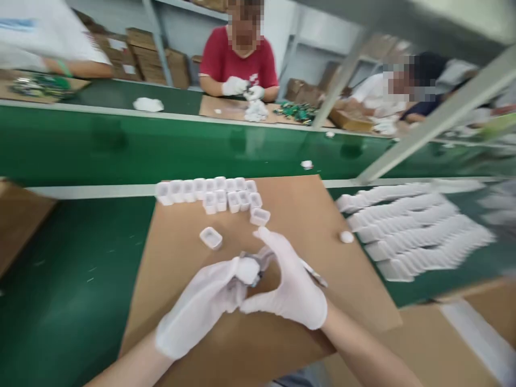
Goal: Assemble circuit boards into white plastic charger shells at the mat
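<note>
My left hand [205,301], in a white glove, is closed around a small white part [247,270] with a dark edge; its exact kind is blurred. Close on the right, my right hand [292,285], also gloved, has thumb and forefinger spread wide beside that part. Some of its fingers are hidden behind it. A slim pale tool [316,274] sticks out past the right hand; whether it lies on the board or is held, I cannot tell. Ahead lie a loose white plastic case [211,237] and another case [260,216] near rows of similar cases [187,191].
A cardboard sheet [342,301] covers the bench under my hands. Stacked white pieces [419,231] lie in rows at right, near a small round white piece [346,237]. Beyond the green belt [181,145], a person in red [213,59] works with gloved hands. A slanting post [435,118] stands at right.
</note>
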Demonstrator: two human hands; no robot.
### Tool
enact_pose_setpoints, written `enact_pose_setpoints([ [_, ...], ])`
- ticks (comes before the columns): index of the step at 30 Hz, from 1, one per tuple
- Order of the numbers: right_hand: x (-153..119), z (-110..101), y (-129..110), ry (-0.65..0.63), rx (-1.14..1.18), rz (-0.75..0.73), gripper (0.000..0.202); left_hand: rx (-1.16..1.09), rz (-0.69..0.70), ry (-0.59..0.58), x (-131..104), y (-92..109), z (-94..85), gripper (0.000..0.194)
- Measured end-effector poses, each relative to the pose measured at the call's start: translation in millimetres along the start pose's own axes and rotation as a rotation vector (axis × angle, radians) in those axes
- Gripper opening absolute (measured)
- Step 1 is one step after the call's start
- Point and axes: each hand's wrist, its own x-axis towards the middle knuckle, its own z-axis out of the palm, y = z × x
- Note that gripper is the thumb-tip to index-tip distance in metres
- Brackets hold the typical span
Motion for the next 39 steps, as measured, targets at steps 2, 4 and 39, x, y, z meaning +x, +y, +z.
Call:
enact_pose_setpoints([
  [2, -4, 1, 4, 0.058, -0.021, -0.109, 0.092, -0.08, 0.027, 0.021, -5, -8, -4.4, 0.038],
  [4, -6, 1, 7, 0.075, 0.023, -0.195, 0.075, -0.131, 0.066, -0.024, -5, -12, -3.8, 0.042],
  [39, -2, -2, -6, 0.006, -0.13, -0.459, 0.062, 0.165, 0.16, 0.326, -7, -3, 7.9, 0.016],
])
